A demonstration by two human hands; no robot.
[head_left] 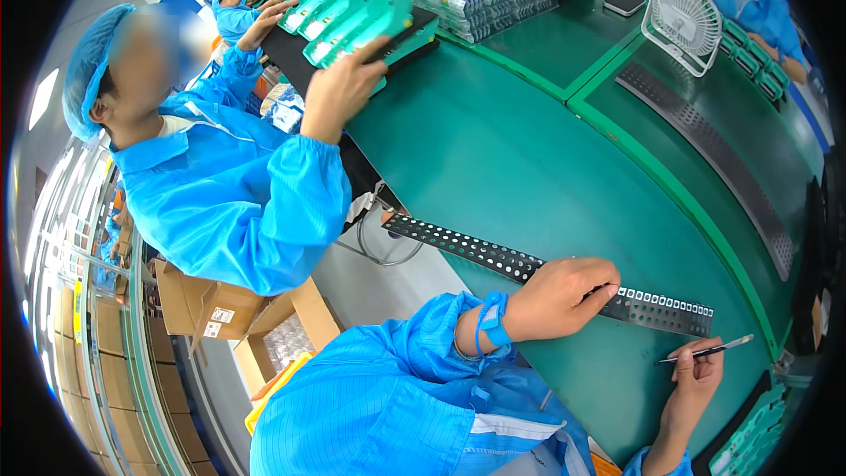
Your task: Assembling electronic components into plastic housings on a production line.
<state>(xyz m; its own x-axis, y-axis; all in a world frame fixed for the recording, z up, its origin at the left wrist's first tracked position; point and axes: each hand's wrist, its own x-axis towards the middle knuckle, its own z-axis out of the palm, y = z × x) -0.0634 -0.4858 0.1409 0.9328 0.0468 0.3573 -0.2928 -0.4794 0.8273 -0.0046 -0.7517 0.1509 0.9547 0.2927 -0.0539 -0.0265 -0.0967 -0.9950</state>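
While a blue-coated co-worker is handling moulded green plastic trays, a long, flat black strip punched with round holes is lying across the smooth green tabletop. The left hand is resting over the strip, fingers curled; whether they are clamping it, I cannot tell. Small white squares are lining its right part. Just below its end, the right hand is pinching a slender, pen-like tool.

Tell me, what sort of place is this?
Likely a factory assembly floor: a co-worker in a blue smock and hair cap handles green holders, and a perforated strip lies on the green bench.
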